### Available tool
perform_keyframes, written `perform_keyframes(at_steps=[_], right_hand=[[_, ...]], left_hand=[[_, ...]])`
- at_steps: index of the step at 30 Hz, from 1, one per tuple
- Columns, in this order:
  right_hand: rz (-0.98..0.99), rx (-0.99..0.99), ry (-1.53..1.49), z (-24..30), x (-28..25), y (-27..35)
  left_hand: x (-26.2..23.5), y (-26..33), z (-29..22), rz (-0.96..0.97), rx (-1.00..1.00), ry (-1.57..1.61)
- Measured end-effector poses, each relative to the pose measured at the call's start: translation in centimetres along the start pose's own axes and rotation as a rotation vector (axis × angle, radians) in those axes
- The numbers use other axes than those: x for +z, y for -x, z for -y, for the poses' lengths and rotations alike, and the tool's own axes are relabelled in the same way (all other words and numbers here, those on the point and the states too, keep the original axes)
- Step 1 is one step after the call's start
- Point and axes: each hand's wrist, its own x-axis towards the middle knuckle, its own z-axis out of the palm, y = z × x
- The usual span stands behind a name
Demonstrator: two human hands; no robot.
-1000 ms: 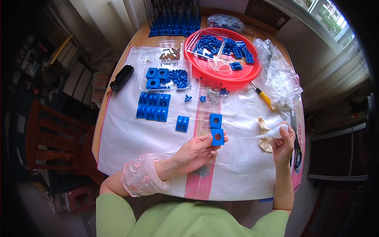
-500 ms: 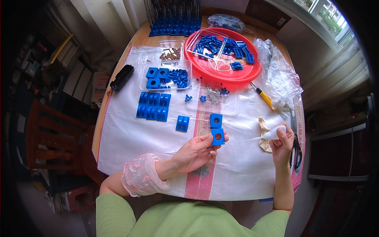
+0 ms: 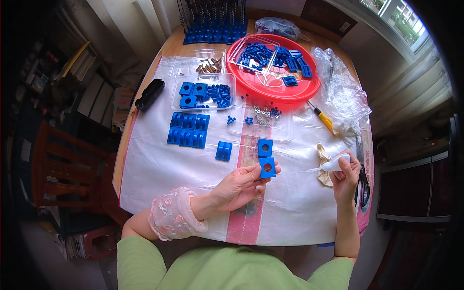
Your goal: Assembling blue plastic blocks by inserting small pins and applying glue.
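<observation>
The left hand (image 3: pixel 240 186) pinches a square blue block (image 3: pixel 267 167) with a round hole between thumb and fingertips, holding it just above the white sheet (image 3: pixel 159 169) that covers the table. A second blue block (image 3: pixel 265 147) of the same kind lies on the sheet just beyond it, close enough that I cannot tell whether the two touch. The right hand (image 3: pixel 346 175) is closed around a small white pouch (image 3: pixel 334 164), its tip pointing toward the held block; a crumpled tan rag (image 3: pixel 323 155) lies just beside that hand, and black scissors (image 3: pixel 361 180) lie at its far side.

Farther out on the sheet sits a lone blue grooved piece (image 3: pixel 223 151), then a tidy cluster of blue blocks (image 3: pixel 188 129). A shallow clear tray (image 3: pixel 261 122) holds small silver nuts and a few blue bits. Another clear tray (image 3: pixel 203 94) holds blue blocks and small blue pegs, and a third (image 3: pixel 209 65) holds brown screws. The red round bowl (image 3: pixel 309 89) is filled with blue strips and brackets. A yellow-handled screwdriver (image 3: pixel 325 121) lies beside crumpled clear bags (image 3: pixel 343 94).
</observation>
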Motion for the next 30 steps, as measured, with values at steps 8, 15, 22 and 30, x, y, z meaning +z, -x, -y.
perform_keyframes(at_steps=[8, 15, 22, 30], right_hand=[[-0.019, 0.011, -0.032, -0.1, -0.3, 0.1], [-0.002, 0.004, 0.002, 0.0, -0.2, 0.0], [-0.047, 0.051, -0.162, 0.1, -0.2, 0.1], [0.004, 0.104, -0.141, -1.0, 0.9, 0.8]], left_hand=[[-0.1, 0.0, 0.0, 0.0, 0.003, -0.003], [-0.2, -0.1, 0.1, 0.003, 0.018, -0.006], [0.0, 0.0, 0.0, 0.005, 0.019, -0.008], [0.0, 0.0, -0.1, 0.02, -0.005, 0.005]])
